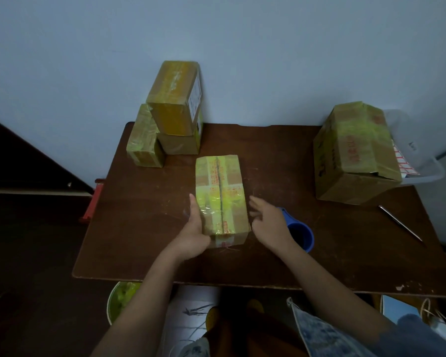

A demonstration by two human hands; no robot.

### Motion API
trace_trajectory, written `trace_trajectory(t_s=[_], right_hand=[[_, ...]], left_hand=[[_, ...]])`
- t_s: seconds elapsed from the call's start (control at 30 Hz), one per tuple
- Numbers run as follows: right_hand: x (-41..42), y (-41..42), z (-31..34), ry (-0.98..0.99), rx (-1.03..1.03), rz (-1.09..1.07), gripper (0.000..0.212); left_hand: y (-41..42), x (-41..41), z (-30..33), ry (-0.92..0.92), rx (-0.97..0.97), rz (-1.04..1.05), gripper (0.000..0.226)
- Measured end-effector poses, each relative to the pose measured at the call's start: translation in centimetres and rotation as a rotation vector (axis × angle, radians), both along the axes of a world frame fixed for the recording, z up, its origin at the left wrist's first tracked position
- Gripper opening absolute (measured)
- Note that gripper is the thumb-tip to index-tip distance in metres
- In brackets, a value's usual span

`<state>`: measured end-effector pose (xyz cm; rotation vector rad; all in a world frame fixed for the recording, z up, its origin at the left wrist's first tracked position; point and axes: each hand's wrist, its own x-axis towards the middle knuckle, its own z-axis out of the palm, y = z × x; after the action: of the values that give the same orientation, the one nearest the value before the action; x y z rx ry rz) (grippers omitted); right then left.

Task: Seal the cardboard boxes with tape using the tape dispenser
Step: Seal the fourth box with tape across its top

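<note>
We find the flat rectangular cardboard box wrapped in yellow-green tape (220, 194) lying near the middle of the dark brown wooden worktop (144, 228), its long axis running from the near edge toward the far edge. The left hand (193, 228) lies along the box's left side near its near-left corner, thumb extended along the edge; we cannot tell whether the fingers grip. The right hand (267, 220) hovers just beside the right side with fingers spread and relaxed, grasping nothing. Directly behind the right hand sits a blue plastic object (300, 233), which we judge to be the tape dispenser, though most of it is hidden. Three stacked taped boxes (165, 117) occupy the far-left corner; a larger crumpled taped carton (355, 153) stands at the far-right edge, with a thin metal rod (399, 222) nearer us. We judge the box light and fairly stiff, but its glossy tape surface likely slippery; we recommend holding it by the two long sides, palms pressed inward, rather than by the taped top seam.
</note>
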<state>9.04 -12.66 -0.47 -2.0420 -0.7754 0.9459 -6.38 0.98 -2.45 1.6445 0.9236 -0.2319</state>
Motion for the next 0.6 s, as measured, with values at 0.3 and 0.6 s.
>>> trace_trajectory(t_s=[0.3, 0.6], right_hand=[[-3.2, 4.0, -2.5, -0.156, -0.005, -0.055, 0.08], [-1.2, 5.0, -1.9, -0.222, -0.194, -0.081, 0.051]], left_hand=[[-1.4, 1.3, -1.3, -0.227, 0.105, 0.354, 0.07], [0.0, 2.3, -0.1, 0.035, 0.329, 0.301, 0.046]])
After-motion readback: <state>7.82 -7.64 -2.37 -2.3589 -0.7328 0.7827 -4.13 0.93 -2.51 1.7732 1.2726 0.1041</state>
